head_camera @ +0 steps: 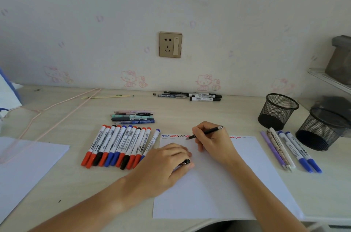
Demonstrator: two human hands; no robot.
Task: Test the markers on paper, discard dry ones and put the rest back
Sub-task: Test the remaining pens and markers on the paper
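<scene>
From the head view, the right hand (212,140) pinched a slim black pen (206,132) with its tip on the paper (218,184) near the top edge among short red, blue and black squiggles, while the left hand (167,163) pressed the sheet flat, fingers curled round a small black cap (187,161). The thin, smooth sheet could have slid on the pale desk (171,106) if that press eased, smearing the test, and the round cap could have rolled away; whiteboard markers (119,146) lay in a row just left of it, two mesh cups (278,111) stood well to the right.
</scene>
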